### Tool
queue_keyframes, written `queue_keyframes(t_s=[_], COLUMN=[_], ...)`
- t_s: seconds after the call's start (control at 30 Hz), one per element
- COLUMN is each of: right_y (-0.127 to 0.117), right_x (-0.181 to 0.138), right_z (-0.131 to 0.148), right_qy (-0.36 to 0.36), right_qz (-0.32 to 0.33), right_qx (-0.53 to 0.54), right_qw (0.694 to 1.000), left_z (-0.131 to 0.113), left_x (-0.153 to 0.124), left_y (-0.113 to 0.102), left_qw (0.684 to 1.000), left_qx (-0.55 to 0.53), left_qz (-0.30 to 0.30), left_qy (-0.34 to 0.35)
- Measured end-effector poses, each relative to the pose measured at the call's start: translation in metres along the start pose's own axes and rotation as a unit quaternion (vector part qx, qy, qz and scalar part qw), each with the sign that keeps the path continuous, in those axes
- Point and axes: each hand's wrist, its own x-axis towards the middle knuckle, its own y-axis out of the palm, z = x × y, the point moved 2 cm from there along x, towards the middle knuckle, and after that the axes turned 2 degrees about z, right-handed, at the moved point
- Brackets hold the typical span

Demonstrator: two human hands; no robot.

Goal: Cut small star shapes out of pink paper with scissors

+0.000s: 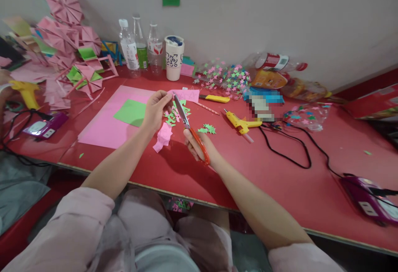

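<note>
My right hand (199,145) grips red-handled scissors (190,127), blades pointing up and away toward a pink paper strip (186,95). My left hand (156,108) pinches the left end of that strip above the red table (280,180). Under the hands lie small green and pink cut-outs (174,116), green stars (207,129) and a crumpled pink scrap (163,136).
A large pink sheet (105,125) with a green square (131,112) lies to the left. A yellow glue gun (241,122), black cable (289,149), yellow knife (216,98), bottles (129,48), a cup (174,57), paper stars (225,77) and folded pink paper (62,35) surround.
</note>
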Motion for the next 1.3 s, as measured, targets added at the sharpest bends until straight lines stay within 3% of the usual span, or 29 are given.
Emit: queue_keyframes(t_s=[0.9, 1.1, 1.3], right_y=[-0.0044, -0.0044, -0.0039], right_x=[0.0018, 0.0018, 0.0030], right_z=[0.0005, 0.0011, -0.0007], right_qy=[-0.001, 0.004, 0.008], right_qz=[0.009, -0.016, -0.010], right_qx=[0.003, -0.012, -0.009], right_qw=[1.000, 1.000, 1.000], left_z=[-0.0019, 0.0006, -0.0010], left_x=[0.0045, 0.0023, 0.0030], left_y=[-0.0083, -0.0030, -0.0038], left_qw=[1.000, 0.997, 0.999], left_qx=[0.007, 0.001, 0.010], left_qz=[0.008, 0.060, 0.019], left_qy=[0.002, -0.040, -0.029])
